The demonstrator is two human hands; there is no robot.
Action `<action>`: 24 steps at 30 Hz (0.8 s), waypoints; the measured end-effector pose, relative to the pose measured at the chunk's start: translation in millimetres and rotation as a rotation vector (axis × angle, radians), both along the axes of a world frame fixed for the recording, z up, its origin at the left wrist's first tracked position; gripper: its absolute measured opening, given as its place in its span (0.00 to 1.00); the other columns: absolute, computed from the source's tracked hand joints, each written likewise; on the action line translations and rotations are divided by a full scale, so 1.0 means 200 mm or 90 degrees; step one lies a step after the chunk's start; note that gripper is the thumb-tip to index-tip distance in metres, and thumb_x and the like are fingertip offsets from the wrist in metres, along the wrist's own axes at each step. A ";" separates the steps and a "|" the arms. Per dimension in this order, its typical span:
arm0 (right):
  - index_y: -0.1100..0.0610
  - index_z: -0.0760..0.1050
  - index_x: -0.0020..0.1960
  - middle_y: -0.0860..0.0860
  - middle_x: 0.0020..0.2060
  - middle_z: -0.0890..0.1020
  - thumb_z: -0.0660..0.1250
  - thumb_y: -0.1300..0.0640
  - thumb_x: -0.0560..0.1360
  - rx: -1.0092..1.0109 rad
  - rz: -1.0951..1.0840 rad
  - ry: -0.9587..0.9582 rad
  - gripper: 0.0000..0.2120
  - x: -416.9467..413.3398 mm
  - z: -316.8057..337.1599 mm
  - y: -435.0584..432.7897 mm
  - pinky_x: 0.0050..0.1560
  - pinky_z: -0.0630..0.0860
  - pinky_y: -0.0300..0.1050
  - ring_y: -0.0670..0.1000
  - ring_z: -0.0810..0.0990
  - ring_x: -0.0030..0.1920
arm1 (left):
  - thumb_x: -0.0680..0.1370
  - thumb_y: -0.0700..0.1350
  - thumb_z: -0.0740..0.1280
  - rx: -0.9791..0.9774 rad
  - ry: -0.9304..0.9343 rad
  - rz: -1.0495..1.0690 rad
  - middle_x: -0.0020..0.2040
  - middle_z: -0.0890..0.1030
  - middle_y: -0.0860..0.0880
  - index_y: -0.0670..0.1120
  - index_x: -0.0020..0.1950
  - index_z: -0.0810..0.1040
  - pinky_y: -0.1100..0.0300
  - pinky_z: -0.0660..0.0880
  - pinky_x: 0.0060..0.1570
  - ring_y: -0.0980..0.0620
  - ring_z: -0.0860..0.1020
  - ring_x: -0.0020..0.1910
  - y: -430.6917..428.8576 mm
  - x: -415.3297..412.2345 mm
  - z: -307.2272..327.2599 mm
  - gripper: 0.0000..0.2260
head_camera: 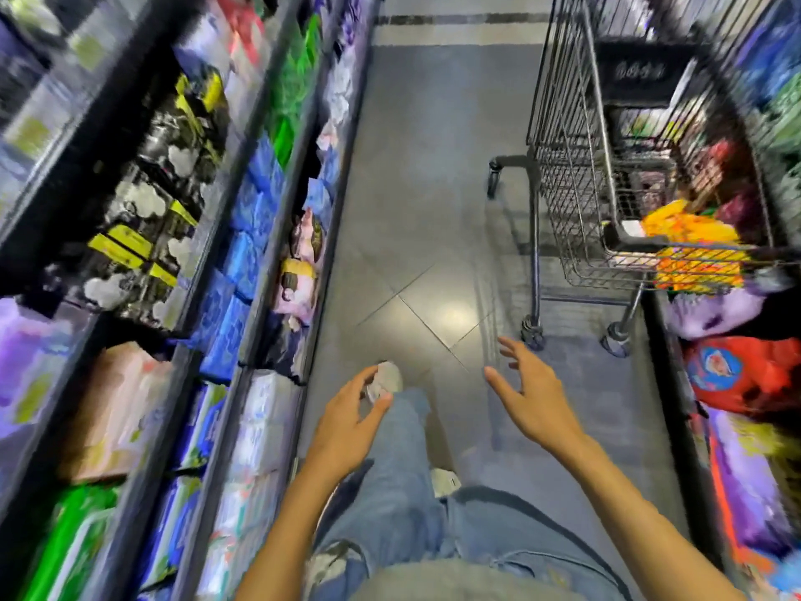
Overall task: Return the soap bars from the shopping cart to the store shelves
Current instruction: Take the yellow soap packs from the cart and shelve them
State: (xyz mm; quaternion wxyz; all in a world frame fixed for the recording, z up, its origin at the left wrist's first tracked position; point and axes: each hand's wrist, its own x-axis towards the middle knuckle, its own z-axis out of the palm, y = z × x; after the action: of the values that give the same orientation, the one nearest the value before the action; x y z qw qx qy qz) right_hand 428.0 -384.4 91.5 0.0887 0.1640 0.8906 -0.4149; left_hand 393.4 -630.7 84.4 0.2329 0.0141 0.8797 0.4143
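A wire shopping cart [568, 175] stands on the right side of the aisle, ahead of me. Orange and yellow packs [693, 249] lie in its near end, with darker red packs behind them; blur hides whether they are soap bars. Store shelves [225, 197] full of packaged goods run along my left. My left hand [346, 422] hangs low over my leg, fingers loosely apart, holding nothing. My right hand [535, 396] reaches forward with spread fingers, empty, short of the cart's near wheels [532, 331].
Grey floor tiles [433, 175] stretch ahead between the shelves and the cart. A second row of shelves [754, 375] with red and purple packs lines the right edge. My jeans and a white shoe [388, 377] show below the hands.
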 end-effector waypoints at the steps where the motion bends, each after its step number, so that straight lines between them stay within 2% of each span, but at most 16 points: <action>1: 0.55 0.63 0.72 0.51 0.68 0.72 0.63 0.48 0.77 0.003 0.008 0.000 0.26 -0.11 -0.02 0.01 0.62 0.72 0.51 0.52 0.72 0.66 | 0.79 0.52 0.62 -0.001 -0.002 -0.001 0.66 0.71 0.55 0.52 0.71 0.66 0.59 0.67 0.62 0.53 0.71 0.65 0.01 -0.09 -0.03 0.21; 5: 0.55 0.63 0.73 0.52 0.68 0.71 0.62 0.48 0.78 0.002 -0.011 -0.006 0.26 -0.51 -0.08 0.08 0.63 0.70 0.51 0.51 0.71 0.66 | 0.78 0.53 0.62 -0.018 -0.016 -0.019 0.68 0.72 0.51 0.50 0.71 0.66 0.56 0.68 0.64 0.51 0.72 0.65 0.07 -0.57 -0.10 0.23; 8: 0.56 0.61 0.74 0.52 0.69 0.71 0.61 0.47 0.78 -0.016 -0.060 -0.036 0.27 -0.78 -0.09 0.14 0.65 0.68 0.49 0.51 0.70 0.67 | 0.78 0.54 0.62 -0.033 -0.011 -0.088 0.68 0.72 0.49 0.50 0.72 0.65 0.53 0.68 0.64 0.50 0.71 0.65 0.18 -1.01 -0.09 0.23; 10: 0.56 0.62 0.73 0.53 0.68 0.71 0.62 0.47 0.78 -0.022 -0.107 -0.054 0.27 -0.94 -0.08 0.18 0.65 0.68 0.47 0.52 0.71 0.67 | 0.79 0.52 0.62 -0.036 0.002 -0.140 0.68 0.72 0.49 0.49 0.72 0.65 0.56 0.67 0.64 0.50 0.71 0.66 0.29 -1.29 -0.06 0.22; 13: 0.55 0.63 0.72 0.53 0.67 0.72 0.62 0.48 0.78 -0.033 -0.187 -0.050 0.26 -1.13 -0.06 0.24 0.63 0.68 0.45 0.52 0.72 0.66 | 0.79 0.48 0.63 -0.019 0.034 -0.244 0.67 0.72 0.49 0.48 0.71 0.67 0.64 0.65 0.61 0.50 0.72 0.65 0.49 -1.69 0.01 0.20; 14: 0.54 0.63 0.72 0.52 0.67 0.72 0.62 0.48 0.78 -0.030 -0.215 -0.055 0.25 -1.17 -0.06 0.27 0.63 0.68 0.45 0.52 0.72 0.66 | 0.79 0.48 0.63 -0.018 0.036 -0.273 0.67 0.73 0.48 0.47 0.70 0.67 0.64 0.65 0.61 0.49 0.72 0.65 0.57 -1.81 0.02 0.20; 16: 0.53 0.63 0.72 0.50 0.68 0.72 0.60 0.41 0.77 -0.032 -0.273 -0.070 0.28 -1.23 -0.04 0.33 0.63 0.68 0.45 0.52 0.72 0.66 | 0.78 0.50 0.64 -0.017 0.046 -0.327 0.67 0.73 0.47 0.46 0.70 0.68 0.59 0.66 0.65 0.48 0.72 0.65 0.72 -2.00 0.06 0.21; 18: 0.53 0.64 0.71 0.49 0.67 0.73 0.53 0.28 0.71 -0.035 -0.336 -0.055 0.39 -1.29 -0.04 0.40 0.63 0.68 0.44 0.52 0.72 0.66 | 0.78 0.48 0.65 -0.006 0.059 -0.388 0.67 0.74 0.48 0.47 0.69 0.69 0.58 0.67 0.65 0.50 0.73 0.65 0.91 -2.16 0.07 0.20; 19: 0.53 0.65 0.71 0.49 0.67 0.73 0.51 0.24 0.67 -0.037 -0.372 -0.056 0.44 -1.32 -0.04 0.44 0.63 0.68 0.44 0.52 0.72 0.66 | 0.78 0.47 0.65 0.002 0.060 -0.421 0.67 0.73 0.49 0.47 0.70 0.69 0.57 0.67 0.65 0.51 0.72 0.65 1.00 -2.24 0.07 0.20; 20: 0.54 0.65 0.71 0.49 0.67 0.73 0.51 0.23 0.67 -0.037 -0.410 -0.056 0.45 -1.36 -0.05 0.47 0.63 0.68 0.44 0.52 0.72 0.66 | 0.78 0.47 0.65 0.006 0.058 -0.460 0.68 0.73 0.50 0.48 0.70 0.68 0.57 0.67 0.65 0.52 0.72 0.65 1.10 -2.30 0.06 0.20; 21: 0.55 0.66 0.71 0.49 0.67 0.73 0.54 0.27 0.70 -0.038 -0.444 -0.053 0.40 -1.39 -0.06 0.51 0.62 0.68 0.43 0.52 0.72 0.66 | 0.79 0.48 0.64 0.003 0.059 -0.501 0.68 0.72 0.50 0.48 0.70 0.68 0.58 0.67 0.64 0.52 0.72 0.65 1.20 -2.36 0.06 0.20; 23: 0.55 0.67 0.69 0.50 0.65 0.75 0.63 0.43 0.75 -0.026 -0.505 -0.041 0.27 -1.46 -0.07 0.60 0.61 0.66 0.39 0.52 0.73 0.65 | 0.79 0.51 0.62 0.007 0.075 -0.571 0.69 0.72 0.51 0.49 0.71 0.67 0.61 0.66 0.62 0.52 0.72 0.64 1.41 -2.45 0.07 0.20; 24: 0.54 0.68 0.69 0.49 0.64 0.75 0.65 0.48 0.76 -0.009 -0.528 -0.026 0.24 -1.50 -0.06 0.66 0.60 0.65 0.37 0.51 0.73 0.64 | 0.79 0.54 0.62 0.019 0.083 -0.601 0.68 0.72 0.51 0.49 0.70 0.68 0.61 0.66 0.61 0.52 0.73 0.64 1.52 -2.50 0.09 0.21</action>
State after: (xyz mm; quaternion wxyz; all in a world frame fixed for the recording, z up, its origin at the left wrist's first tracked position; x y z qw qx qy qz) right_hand 127.2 -253.3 78.7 -0.0668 0.5165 0.7441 -0.4183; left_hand -106.1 -327.5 101.5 0.3395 0.4415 0.7839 0.2743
